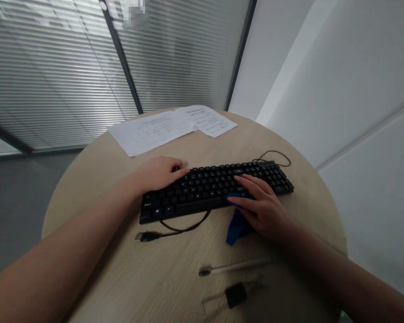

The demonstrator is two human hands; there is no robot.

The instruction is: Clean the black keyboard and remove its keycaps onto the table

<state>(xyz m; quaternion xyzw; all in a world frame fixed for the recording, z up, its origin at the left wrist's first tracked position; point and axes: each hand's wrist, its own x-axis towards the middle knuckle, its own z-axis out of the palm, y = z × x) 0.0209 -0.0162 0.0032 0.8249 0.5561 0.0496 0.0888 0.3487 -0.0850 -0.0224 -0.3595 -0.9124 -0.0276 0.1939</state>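
The keyboard (208, 188) lies between and under the two hands, its long side running from the left hand (163, 173) across to beyond the right hand (264, 206). The left hand is half closed over the keyboard's far left part, thumb on the keys and fingers bent at the back edge, holding it. The right hand is loosely closed on a cloth (237, 226), blue and bunched under its fingers; the fingers stretch out over the keys, and the cloth hangs past the keyboard's near edge, toward the wrist. A cable (188, 230) curves out on the near side between the hands, its plug (148, 236) lying nearer the person than the left hand; a thin black loop (283, 154) rests beyond the right hand, by the keyboard's far corner. Nearer the person than the right hand lies a brush (229, 268), and nearer still a black block (236, 294) with a clear part, too dim to identify. Two sheets of paper (151, 132) overlap beyond the left hand. All this rests on a round desk (97, 170), with blinds (182, 67) beyond both hands and a pale wall (357, 89) past the right one.
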